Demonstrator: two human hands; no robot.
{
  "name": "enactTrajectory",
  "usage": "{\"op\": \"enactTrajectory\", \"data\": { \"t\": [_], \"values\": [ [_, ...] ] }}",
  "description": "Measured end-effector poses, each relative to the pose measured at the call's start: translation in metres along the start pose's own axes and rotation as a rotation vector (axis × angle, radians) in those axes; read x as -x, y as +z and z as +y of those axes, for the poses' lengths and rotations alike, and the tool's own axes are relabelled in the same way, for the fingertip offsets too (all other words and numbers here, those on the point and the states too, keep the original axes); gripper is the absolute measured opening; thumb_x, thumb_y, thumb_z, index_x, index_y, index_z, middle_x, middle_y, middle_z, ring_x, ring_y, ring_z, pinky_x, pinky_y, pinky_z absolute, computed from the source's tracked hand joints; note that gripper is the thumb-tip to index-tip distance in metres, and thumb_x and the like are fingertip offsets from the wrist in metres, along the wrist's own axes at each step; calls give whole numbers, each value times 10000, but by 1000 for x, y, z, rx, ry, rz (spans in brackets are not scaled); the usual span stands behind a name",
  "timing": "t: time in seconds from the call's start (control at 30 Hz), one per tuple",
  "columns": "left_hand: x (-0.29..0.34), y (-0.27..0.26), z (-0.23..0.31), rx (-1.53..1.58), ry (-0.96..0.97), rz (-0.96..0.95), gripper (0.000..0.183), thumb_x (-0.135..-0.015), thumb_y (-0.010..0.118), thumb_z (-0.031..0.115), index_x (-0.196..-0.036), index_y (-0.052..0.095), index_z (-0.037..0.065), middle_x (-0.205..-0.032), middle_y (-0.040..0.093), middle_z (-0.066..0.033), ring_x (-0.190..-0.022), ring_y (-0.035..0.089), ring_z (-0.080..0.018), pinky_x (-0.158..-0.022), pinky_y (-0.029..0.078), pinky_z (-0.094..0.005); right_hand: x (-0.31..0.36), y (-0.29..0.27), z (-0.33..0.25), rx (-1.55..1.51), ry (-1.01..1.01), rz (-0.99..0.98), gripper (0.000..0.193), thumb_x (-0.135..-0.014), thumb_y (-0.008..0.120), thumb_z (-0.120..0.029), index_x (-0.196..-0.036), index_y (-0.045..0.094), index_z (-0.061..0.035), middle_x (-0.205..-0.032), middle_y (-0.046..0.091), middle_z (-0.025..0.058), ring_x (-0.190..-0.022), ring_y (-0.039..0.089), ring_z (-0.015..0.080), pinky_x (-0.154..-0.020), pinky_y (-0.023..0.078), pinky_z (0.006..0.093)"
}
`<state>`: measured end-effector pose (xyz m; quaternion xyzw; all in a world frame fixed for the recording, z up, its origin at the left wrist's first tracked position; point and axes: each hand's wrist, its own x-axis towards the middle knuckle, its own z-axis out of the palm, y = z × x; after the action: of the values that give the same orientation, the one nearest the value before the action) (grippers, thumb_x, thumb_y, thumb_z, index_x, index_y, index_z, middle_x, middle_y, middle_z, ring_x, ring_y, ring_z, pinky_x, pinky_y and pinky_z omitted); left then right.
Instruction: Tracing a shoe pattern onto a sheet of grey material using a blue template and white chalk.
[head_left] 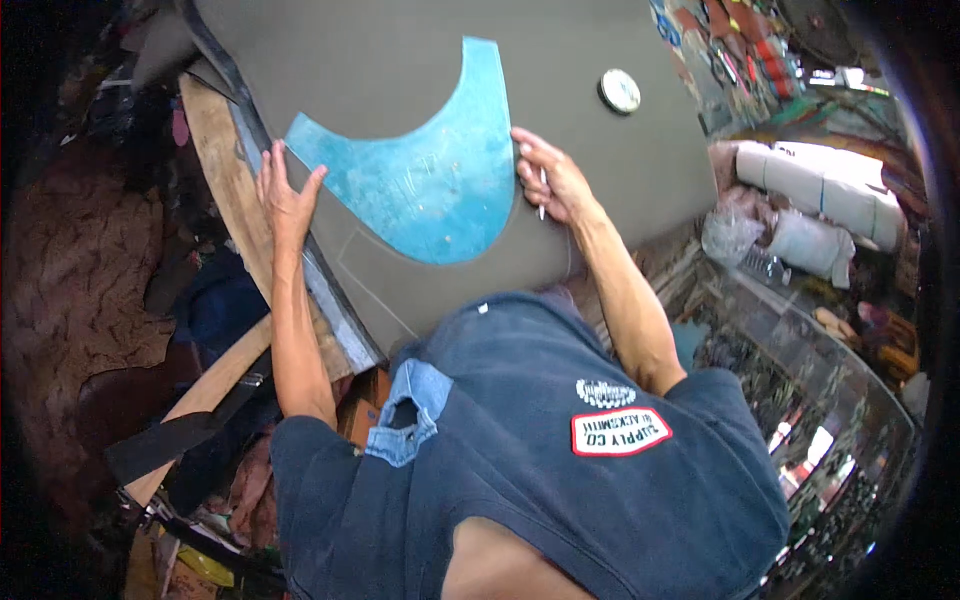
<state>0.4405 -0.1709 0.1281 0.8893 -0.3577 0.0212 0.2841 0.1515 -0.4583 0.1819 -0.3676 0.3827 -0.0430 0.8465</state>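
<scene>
The left hand (pixel 290 200) is lying open along the blue curved template (pixel 430 180) while the right hand (pixel 556 180) is gripping a half-hidden white stick (pixel 541 211), perhaps a pen.

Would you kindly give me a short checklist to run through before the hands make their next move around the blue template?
1. Blue template lying on the grey sheet: ok.
2. Left hand at the template's left edge: ok.
3. Left hand pressing firmly: cannot tell.
4. Right hand holding the thin white stick: ok.
5. Stick's lower end against the template: not ok, it is apart.
6. Round tin clear of the template: ok.
</scene>
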Motion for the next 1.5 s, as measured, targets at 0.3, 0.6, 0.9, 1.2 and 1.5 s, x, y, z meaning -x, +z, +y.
{"op": "enactTrajectory", "data": {
  "t": [0.3, 0.6, 0.9, 1.2, 1.5],
  "values": [
    [4, 0, -3, 19, 9, 10, 816, -805, 758, 416, -1430, 414, 19, -1442, 472, -181, -1380, 364, -370, -1141, 251, -467, -1, -1, 1, -13, 4, -52, 500, -994, 506, -159, -1456, 350, -46, -680, 483, -6, -435, 282, 30, -362, 233, 192],
    [8, 0, 0, 15, -10, 8, 841, -803, 750, 445, -1443, 405, 23, -1444, 470, -180, -1390, 353, -360, -1147, 244, -476, 6, 5, 0, 20, 25, 12, 529, -988, 516, -164, -1476, 341, -61, -672, 484, -3, -427, 269, 37, -359, 226, 194],
    [7, -4, 1, 19, -19, -1, 845, -810, 738, 462, -1444, 399, 16, -1442, 470, -179, -1398, 343, -355, -1153, 231, -485, 5, 4, 2, 13, 23, 16, 505, -994, 490, -149, -1466, 346, -44, -669, 516, 10, -406, 281, 40, -346, 232, 196],
    [3, -2, 2, -9, -19, -7, 851, -811, 732, 480, -1450, 398, 29, -1440, 468, -193, -1393, 356, -347, -1155, 234, -477, 2, 1, 0, 44, 8, 8, 497, -996, 487, -158, -1459, 359, -32, -691, 511, -1, -450, 312, 44, -374, 252, 195],
    [1, -15, 42, -118, 111, 11, 660, -805, 728, 468, -1270, 594, 19, -1398, 493, -229, -1347, 393, -427, -1111, 296, -509, 4, -16, -61, -435, -262, -107, 346, -920, 585, -79, -1241, 497, 16, -991, 621, 153, -856, 610, 239, -716, 534, 357]
  ]
}}
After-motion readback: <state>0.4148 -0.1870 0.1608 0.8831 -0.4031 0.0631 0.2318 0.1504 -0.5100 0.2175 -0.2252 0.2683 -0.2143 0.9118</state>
